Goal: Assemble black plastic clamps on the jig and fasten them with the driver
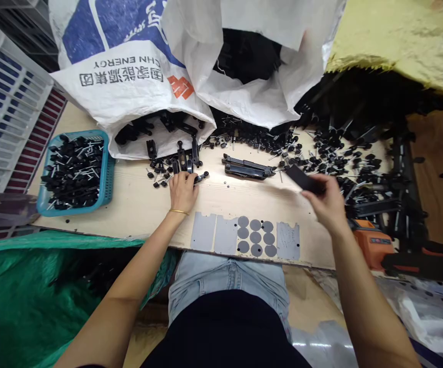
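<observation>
The left hand (183,191) lies on the surface (137,199), fingers flat and close together on small black parts (179,163). At three o'clock, the right hand (326,202) holds a flat black piece (301,178), fingers pinching it. A blue basket (108,171) sits at nine o'clock.

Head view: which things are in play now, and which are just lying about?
In play: left hand on small black parts; right hand holding flat black piece.
Lying about: blue basket, grey pad sheets, orange tool, long black assembly.
</observation>
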Demonstrator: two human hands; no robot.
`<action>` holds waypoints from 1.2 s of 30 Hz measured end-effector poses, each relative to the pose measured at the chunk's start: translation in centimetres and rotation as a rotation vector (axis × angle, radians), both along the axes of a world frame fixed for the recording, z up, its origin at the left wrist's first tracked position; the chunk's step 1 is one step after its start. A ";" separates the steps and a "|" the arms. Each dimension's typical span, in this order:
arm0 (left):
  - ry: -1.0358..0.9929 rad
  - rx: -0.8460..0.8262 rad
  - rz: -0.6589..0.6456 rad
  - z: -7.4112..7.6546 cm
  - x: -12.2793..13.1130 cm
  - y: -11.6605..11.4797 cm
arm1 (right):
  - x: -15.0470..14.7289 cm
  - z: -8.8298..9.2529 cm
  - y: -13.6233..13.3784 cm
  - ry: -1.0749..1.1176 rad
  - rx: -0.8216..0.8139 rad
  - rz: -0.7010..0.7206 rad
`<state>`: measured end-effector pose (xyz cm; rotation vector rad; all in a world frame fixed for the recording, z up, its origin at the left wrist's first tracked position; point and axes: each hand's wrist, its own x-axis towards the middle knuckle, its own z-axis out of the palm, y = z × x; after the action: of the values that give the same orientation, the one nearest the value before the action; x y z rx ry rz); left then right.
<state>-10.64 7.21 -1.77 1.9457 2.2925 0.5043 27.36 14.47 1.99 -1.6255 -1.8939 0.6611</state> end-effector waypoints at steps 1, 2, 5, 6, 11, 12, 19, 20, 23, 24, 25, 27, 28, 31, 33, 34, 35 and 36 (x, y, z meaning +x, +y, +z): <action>0.015 -0.004 -0.007 0.0 -0.2 0.2 | -0.6 -0.5 -2.2 0.002 -0.022 0.102; 0.020 0.000 -0.023 0.0 -0.2 0.3 | -1.4 -1.0 -4.2 -0.007 -0.052 0.198; -0.014 -0.012 -0.179 0.5 0.5 -0.2 | -4.0 -2.4 -8.4 -0.082 -0.105 0.337; -0.033 -0.034 -0.261 0.6 0.8 -0.7 | -4.6 -2.6 -9.1 -0.114 -0.110 0.338; -0.127 -0.150 -0.561 0.7 1.9 -2.6 | -4.7 -2.4 -8.7 -0.168 -0.155 0.415; -0.142 -0.158 -0.568 0.6 1.9 -2.7 | -4.4 -2.2 -8.4 -0.163 -0.169 0.451; -0.259 -0.054 -0.186 -0.2 0.5 -1.5 | -4.2 -1.9 -8.0 -0.298 -0.118 0.415; -0.271 -0.025 -0.149 -0.3 0.5 -1.5 | -4.3 -2.1 -8.0 -0.311 -0.094 0.400; -0.267 0.030 -0.049 -1.0 1.1 -1.7 | -4.5 -2.6 -8.0 -0.237 -0.063 0.379; -0.264 0.039 -0.024 -1.2 1.4 -1.9 | -4.6 -2.7 -7.9 -0.192 -0.066 0.375; -0.265 0.048 -0.005 -1.4 1.7 -2.2 | -4.7 -2.8 -7.9 -0.149 -0.067 0.368; -0.280 0.075 0.018 -1.5 2.2 -2.9 | -4.9 -2.4 -7.9 -0.102 -0.036 0.334; -0.293 0.089 0.018 -1.4 2.5 -3.4 | -5.1 -2.0 -8.0 -0.101 -0.003 0.290; -0.327 0.120 -0.026 -0.7 3.7 -5.0 | -5.6 0.0 -8.5 -0.142 0.036 -0.006; -0.351 0.125 -0.078 -0.3 4.8 -5.8 | -6.7 1.3 -8.4 -0.198 -0.105 -0.175; -0.369 0.123 -0.106 -0.2 5.4 -6.0 | -7.5 1.8 -8.2 -0.243 -0.206 -0.194; -0.388 0.120 -0.131 -0.1 6.1 -6.1 | -8.4 2.1 -7.8 -0.300 -0.304 -0.170; -0.407 0.115 -0.152 -0.1 6.7 -6.1 | -9.4 2.2 -7.4 -0.366 -0.379 -0.124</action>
<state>-3.95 1.12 -1.83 1.8365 1.8872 0.9336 17.92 7.08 4.24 -2.2132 -1.9789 0.7432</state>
